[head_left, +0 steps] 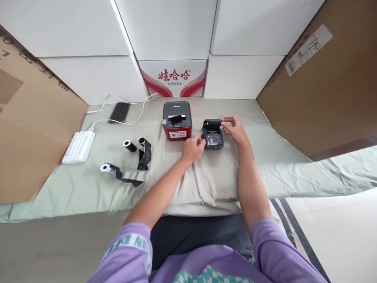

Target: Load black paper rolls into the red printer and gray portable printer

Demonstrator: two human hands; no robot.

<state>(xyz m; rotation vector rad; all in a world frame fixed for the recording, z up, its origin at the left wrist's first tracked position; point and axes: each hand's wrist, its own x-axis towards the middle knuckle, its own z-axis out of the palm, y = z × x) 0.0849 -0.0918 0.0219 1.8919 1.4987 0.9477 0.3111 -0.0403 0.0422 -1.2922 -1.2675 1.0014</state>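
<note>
A small black portable printer sits on the cloth with its lid raised and its inner compartment exposed. My left hand holds the printer's left side, fingertips on its edge. At the upper right, my right hand has thumb and fingers closed on the right end of the lid. Just left of it stands a red and black box-shaped printer, a short black strip sticking out of its top slot.
Black paper rolls, one short and two partly unwound, lie to the left. Beyond them are a white power bank, a white cable and a dark phone. Cardboard panels flank both sides; white boxes line the back.
</note>
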